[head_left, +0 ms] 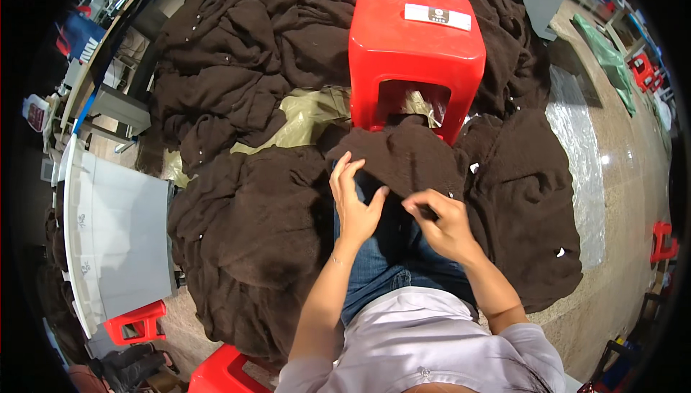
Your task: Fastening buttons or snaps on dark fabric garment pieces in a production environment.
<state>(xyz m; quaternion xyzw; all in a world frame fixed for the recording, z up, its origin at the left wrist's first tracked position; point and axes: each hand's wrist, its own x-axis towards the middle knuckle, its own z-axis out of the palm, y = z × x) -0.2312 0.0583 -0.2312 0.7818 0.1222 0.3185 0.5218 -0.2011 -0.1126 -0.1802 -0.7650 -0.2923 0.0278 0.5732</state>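
A piece of dark brown fleecy fabric (414, 159) lies over my knees, its far edge against a red plastic stool (417, 51). My left hand (353, 202) is at the fabric's left part, fingers stretched and thumb apart, the fingertips over its surface. My right hand (445, 226) is closed beside the fabric's near edge, thumb and forefinger pressed together and the other fingers curled. Whatever may be in that pinch is too small or hidden to tell. On the stool's seat lies a white strip with a dark label (437, 16).
Brown fabric heaps lie to my left (252, 220), to my right (522, 213) and beyond the stool (237, 40). Small white tags dot them. Clear plastic sheeting (579, 170) covers floor at the right. A pale table (119, 227) stands at the left, near another red stool (137, 323).
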